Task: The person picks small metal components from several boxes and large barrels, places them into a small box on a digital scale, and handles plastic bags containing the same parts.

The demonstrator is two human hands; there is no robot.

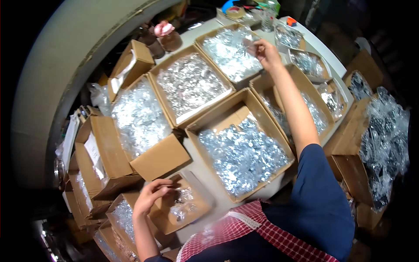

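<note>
My right hand (267,53) reaches to the far cardboard box (238,81) filled with small clear plastic packets (231,48). Its fingers are pinched on a small clear packet (250,45), blurred by motion. Near the front, my left hand (150,195) hovers at the left side of a small open carton (198,209). The fingers there are loosely bent and apart, with nothing visible in them. A few shiny packets (185,201) lie inside that carton. Between the hands stands a larger box (233,107) of loose bluish, shiny small parts (246,157).
A box of silvery parts (187,83) and a box of bagged parts (139,115) stand on the left. Under my right forearm is another deep box (321,85). Cartons (104,153) crowd the left edge. Bagged parts (384,144) fill a box at far right. A bottle (268,17) stands behind.
</note>
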